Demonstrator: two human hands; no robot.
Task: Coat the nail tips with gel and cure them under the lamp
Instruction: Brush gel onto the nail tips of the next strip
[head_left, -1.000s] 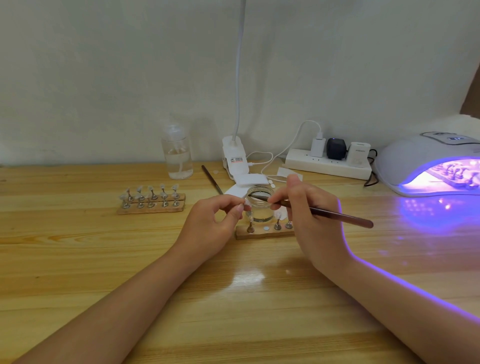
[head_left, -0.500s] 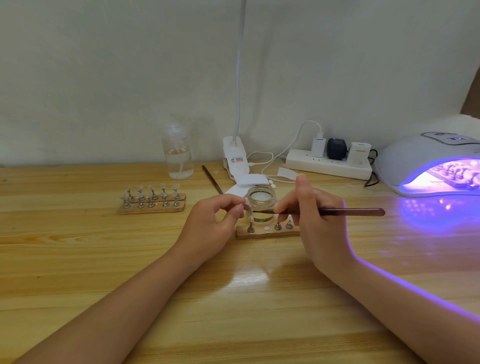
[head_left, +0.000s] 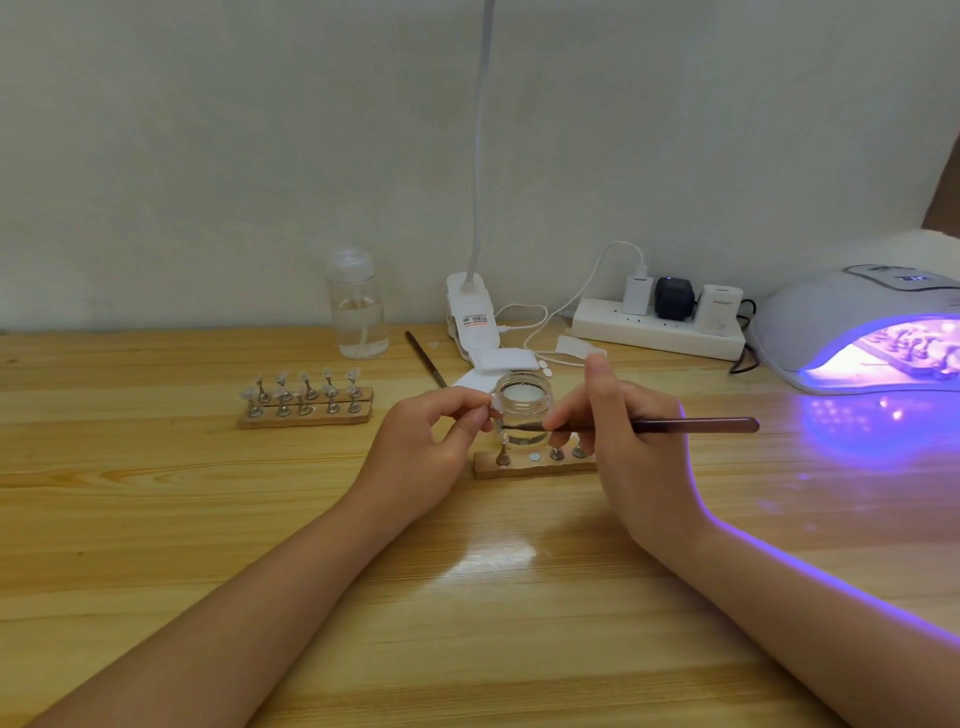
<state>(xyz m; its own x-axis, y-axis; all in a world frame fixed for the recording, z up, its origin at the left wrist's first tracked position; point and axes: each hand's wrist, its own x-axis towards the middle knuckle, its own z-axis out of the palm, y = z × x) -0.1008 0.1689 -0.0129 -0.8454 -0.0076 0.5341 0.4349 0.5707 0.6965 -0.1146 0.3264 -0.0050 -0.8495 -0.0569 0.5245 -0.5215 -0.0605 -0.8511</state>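
My left hand pinches a nail tip on its stand; my right hand grips the brush, bristles at the tip. Behind sits the gel jar, a wooden holder just below. The lamp glows violet far right.

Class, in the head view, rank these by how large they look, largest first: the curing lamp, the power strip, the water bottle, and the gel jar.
1. Curing lamp, largest, though cut off at the frame edge.
2. Power strip.
3. Water bottle.
4. Gel jar, smallest, partly hidden by the hands.
The strip and bottle look close in area, so that order is unsure.
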